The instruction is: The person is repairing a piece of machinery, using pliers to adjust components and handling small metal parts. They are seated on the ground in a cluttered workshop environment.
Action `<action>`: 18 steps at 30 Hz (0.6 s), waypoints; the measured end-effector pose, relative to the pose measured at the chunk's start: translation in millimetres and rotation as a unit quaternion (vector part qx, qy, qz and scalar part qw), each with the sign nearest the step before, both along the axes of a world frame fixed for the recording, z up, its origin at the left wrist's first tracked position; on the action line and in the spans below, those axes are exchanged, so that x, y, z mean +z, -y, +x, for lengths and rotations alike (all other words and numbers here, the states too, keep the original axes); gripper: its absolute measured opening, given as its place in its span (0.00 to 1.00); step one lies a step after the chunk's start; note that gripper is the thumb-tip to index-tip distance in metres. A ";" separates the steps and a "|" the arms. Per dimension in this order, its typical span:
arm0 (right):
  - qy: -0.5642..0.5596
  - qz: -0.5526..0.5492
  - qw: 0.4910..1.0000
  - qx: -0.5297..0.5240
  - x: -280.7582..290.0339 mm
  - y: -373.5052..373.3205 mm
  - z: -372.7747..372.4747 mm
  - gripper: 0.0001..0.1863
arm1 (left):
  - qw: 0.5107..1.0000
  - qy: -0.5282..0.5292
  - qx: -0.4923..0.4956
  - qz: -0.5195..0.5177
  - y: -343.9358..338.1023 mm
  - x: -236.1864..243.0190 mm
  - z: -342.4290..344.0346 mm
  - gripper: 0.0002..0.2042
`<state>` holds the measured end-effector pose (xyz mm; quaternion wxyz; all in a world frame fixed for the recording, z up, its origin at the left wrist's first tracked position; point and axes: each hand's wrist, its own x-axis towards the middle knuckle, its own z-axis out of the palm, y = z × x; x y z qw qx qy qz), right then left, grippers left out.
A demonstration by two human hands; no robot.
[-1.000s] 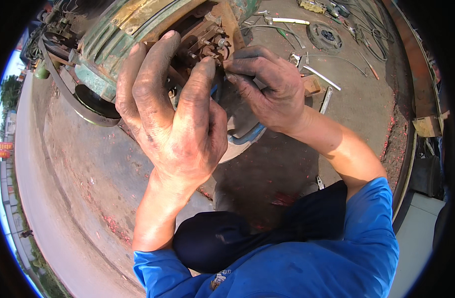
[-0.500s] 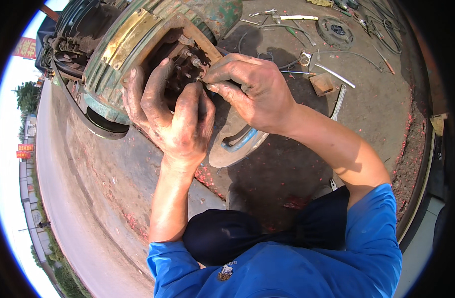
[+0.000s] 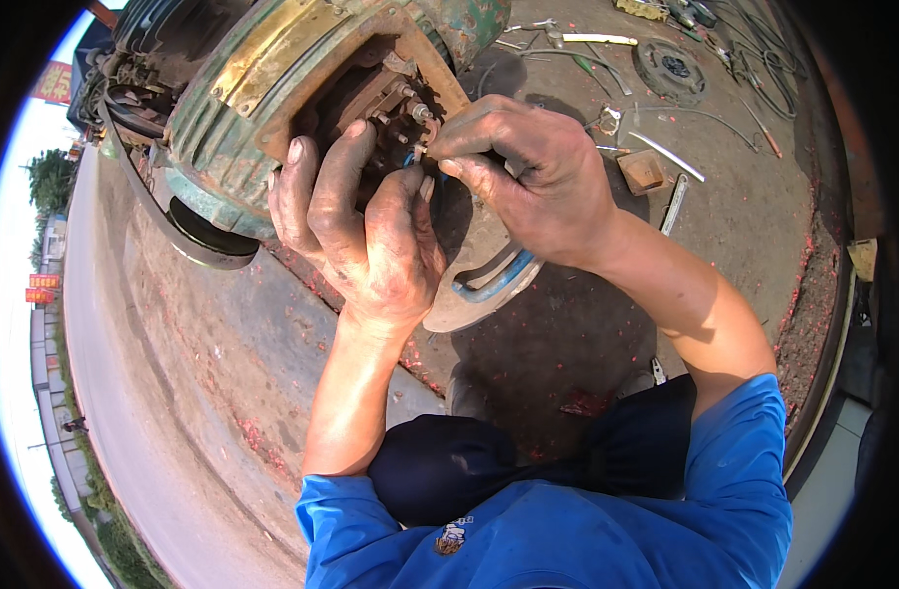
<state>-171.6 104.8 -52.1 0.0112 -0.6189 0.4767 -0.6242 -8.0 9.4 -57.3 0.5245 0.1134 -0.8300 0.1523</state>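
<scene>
Fingers (image 3: 496, 126) of the right hand (image 3: 553, 177) bunch at the four o'clock edge of the rusty terminal box (image 3: 441, 72), the left hand (image 3: 371, 245) curled at six o'clock, seemingly so both reach its studs (image 3: 421, 112); whether they clamp anything, I cannot tell.

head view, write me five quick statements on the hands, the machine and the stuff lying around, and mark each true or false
1. The left hand and the right hand are both at the opening in the green machine. True.
2. Both hands wear gloves. False: they are bare and smudged.
3. The right hand's thumb and forefinger are spread wide apart. False: their tips are close together; anything between them is too small to tell.
4. A brown box and a round disc lie on the ground to the right of the right hand. True.
5. The person's top is red. False: the shirt is blue.
</scene>
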 end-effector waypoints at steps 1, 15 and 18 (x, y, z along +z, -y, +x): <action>0.004 0.009 1.000 -0.006 1.2 -1.0 -0.4 0.07 | 1.000 0.000 0.007 -0.004 0.3 -1.6 0.2 0.06; -0.017 0.054 0.997 -0.055 7.4 -4.8 2.1 0.05 | 0.973 0.116 -0.193 0.048 -50.7 -6.3 22.7 0.17; -0.004 0.066 0.996 -0.055 11.1 -4.6 4.9 0.05 | 0.951 0.176 -0.232 0.106 -55.7 9.7 31.3 0.16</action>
